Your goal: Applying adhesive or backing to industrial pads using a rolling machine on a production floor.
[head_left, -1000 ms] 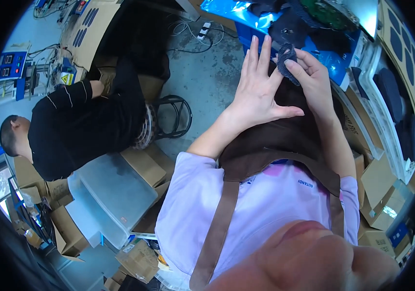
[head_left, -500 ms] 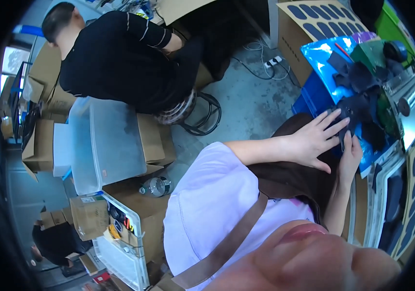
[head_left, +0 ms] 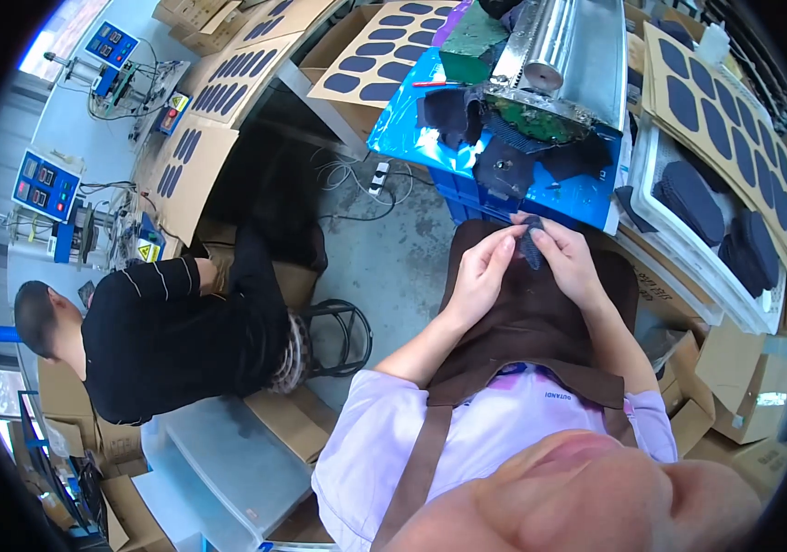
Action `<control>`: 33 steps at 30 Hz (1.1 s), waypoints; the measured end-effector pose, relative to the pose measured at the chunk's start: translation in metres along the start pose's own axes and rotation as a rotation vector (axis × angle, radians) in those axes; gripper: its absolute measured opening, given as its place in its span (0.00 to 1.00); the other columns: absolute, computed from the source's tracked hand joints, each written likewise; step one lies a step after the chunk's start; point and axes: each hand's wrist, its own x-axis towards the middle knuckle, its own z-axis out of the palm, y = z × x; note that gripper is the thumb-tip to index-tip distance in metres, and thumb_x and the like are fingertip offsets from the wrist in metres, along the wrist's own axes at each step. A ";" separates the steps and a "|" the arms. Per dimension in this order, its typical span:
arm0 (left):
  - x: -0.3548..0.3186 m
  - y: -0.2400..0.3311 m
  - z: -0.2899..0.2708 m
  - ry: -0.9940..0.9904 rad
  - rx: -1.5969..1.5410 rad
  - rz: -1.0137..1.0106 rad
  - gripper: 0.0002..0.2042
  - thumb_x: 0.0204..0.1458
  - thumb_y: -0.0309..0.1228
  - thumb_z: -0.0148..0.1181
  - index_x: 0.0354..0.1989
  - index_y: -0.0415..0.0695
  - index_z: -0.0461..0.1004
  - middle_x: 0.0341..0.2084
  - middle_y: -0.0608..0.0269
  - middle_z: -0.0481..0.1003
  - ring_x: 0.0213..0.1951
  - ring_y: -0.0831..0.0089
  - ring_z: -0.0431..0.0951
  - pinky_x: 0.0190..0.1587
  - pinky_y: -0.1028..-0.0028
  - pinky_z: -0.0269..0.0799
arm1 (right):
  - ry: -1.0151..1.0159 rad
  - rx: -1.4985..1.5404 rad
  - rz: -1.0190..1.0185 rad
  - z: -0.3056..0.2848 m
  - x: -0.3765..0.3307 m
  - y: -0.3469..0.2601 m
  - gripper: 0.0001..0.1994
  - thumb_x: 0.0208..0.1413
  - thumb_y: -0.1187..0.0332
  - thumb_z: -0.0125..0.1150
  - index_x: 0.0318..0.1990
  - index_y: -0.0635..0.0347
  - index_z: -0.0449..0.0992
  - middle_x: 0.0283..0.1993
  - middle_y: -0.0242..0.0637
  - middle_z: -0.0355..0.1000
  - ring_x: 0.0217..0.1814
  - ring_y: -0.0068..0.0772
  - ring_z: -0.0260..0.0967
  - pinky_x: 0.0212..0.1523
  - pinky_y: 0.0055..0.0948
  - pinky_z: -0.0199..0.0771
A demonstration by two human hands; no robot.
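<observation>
My left hand [head_left: 481, 267] and my right hand [head_left: 566, 260] meet over my brown apron [head_left: 522, 336], both pinching a small dark fabric piece [head_left: 530, 243] held between the fingertips. Just beyond the hands a blue sheet [head_left: 430, 138] covers a crate and carries more dark fabric pieces [head_left: 504, 164]. A metal machine with a shiny roller [head_left: 551, 41] stands behind them.
A white tray [head_left: 688, 230] of dark oval pads lies to the right, under cardboard sheets [head_left: 724, 110] with the same pads. To the left a person in black [head_left: 172, 336] sits on a stool at a bench with blue control boxes [head_left: 44, 189]. Cardboard boxes and a plastic bin [head_left: 228, 460] surround me.
The view has swung. My hands have pulled back from the blue sheet to just above my lap and now pinch one dark fabric piece together.
</observation>
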 end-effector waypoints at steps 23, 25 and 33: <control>0.008 -0.053 0.005 -0.020 -0.763 -0.271 0.08 0.65 0.32 0.56 0.40 0.39 0.77 0.27 0.69 0.74 0.23 0.88 0.66 0.25 0.89 0.59 | -0.161 -0.034 -0.011 0.014 0.003 0.004 0.20 0.67 0.70 0.46 0.64 0.63 0.70 0.71 0.40 0.64 0.80 0.44 0.45 0.76 0.36 0.45; 0.004 -0.054 0.007 -0.057 -0.741 -0.327 0.08 0.66 0.31 0.55 0.40 0.40 0.76 0.25 0.71 0.72 0.21 0.89 0.63 0.24 0.89 0.56 | -0.106 -0.046 0.006 0.007 0.001 0.005 0.19 0.67 0.70 0.47 0.64 0.63 0.71 0.70 0.41 0.64 0.80 0.43 0.45 0.75 0.35 0.47; 0.009 -0.051 0.012 -0.207 -0.900 -0.408 0.12 0.64 0.26 0.53 0.53 0.34 0.72 0.39 0.56 0.79 0.36 0.78 0.79 0.41 0.84 0.75 | -0.011 -0.271 -0.076 -0.021 -0.018 0.001 0.14 0.61 0.74 0.57 0.52 0.62 0.80 0.58 0.41 0.75 0.62 0.40 0.68 0.67 0.35 0.61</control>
